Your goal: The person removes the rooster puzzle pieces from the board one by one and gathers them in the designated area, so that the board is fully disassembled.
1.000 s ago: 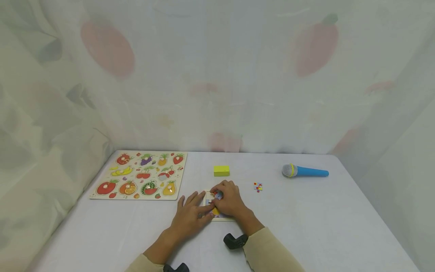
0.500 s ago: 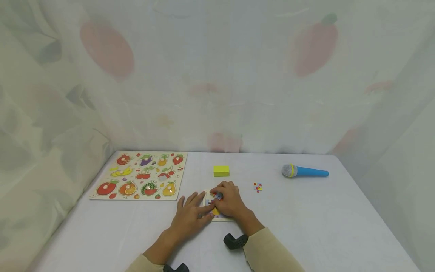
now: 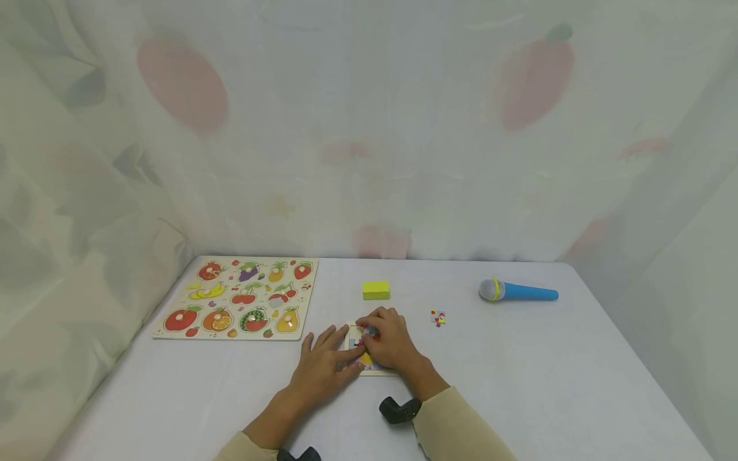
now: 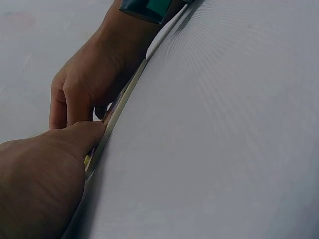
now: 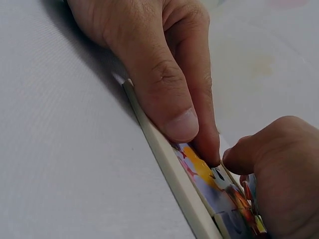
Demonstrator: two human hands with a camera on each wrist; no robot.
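A small jigsaw puzzle (image 3: 366,360) in a pale wooden frame lies on the white table between both hands. My left hand (image 3: 323,366) rests at its left side, fingers spread and fairly straight; thumb and index finger reach over the frame onto the picture. My right hand (image 3: 389,339) bends over the upper right of the puzzle, its fingers curled, and pinches a colourful puzzle piece (image 5: 247,185). That piece is mostly hidden by the right fingers. In the left wrist view the wooden edge (image 4: 119,109) runs past the left thumb.
One loose puzzle piece (image 3: 438,318) lies right of the hands. Behind the puzzle is a yellow block (image 3: 376,290). A fruit peg board (image 3: 262,315) occupies the back left, and a blue toy microphone (image 3: 527,292) the back right. Printed curtains surround the table.
Both hands keep their places. At the right fingertips the coloured piece has shifted slightly, and less of the pale patch inside the frame shows.
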